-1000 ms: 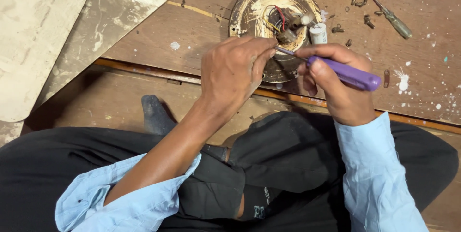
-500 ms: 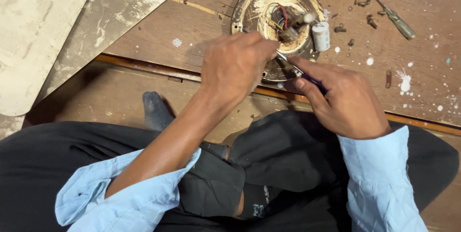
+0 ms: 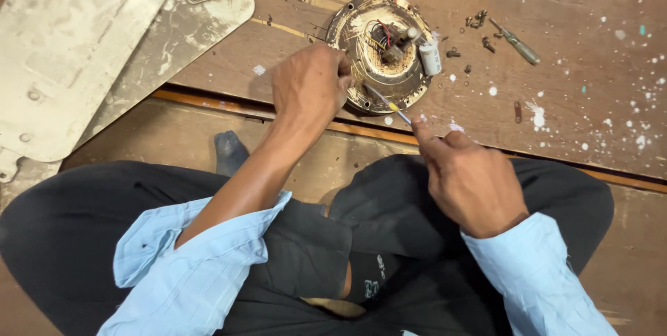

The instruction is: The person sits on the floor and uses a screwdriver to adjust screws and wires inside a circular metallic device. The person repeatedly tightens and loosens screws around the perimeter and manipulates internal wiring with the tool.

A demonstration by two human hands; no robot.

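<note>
A round, rusty fan motor housing [image 3: 381, 51] lies on a wooden board, with red and black wires and a white cylindrical capacitor [image 3: 430, 58] inside its rim. My left hand [image 3: 309, 89] grips the housing's left edge. My right hand [image 3: 469, 179] is closed around a screwdriver [image 3: 389, 105]; its handle is hidden in my fist and only the thin shaft shows. The tip touches the housing's lower rim.
Two dirty cream fan blades [image 3: 83, 51] lie at the upper left. A second small screwdriver [image 3: 517, 44] and several loose screws [image 3: 479, 30] lie right of the housing. The wooden board [image 3: 590, 100] is speckled with white paint. My crossed legs in black trousers fill the lower frame.
My right hand has drawn back toward me, and the purple handle is now hidden in the fist. The screwdriver tip now rests on the housing's lower rim. The left hand keeps hold of the housing.
</note>
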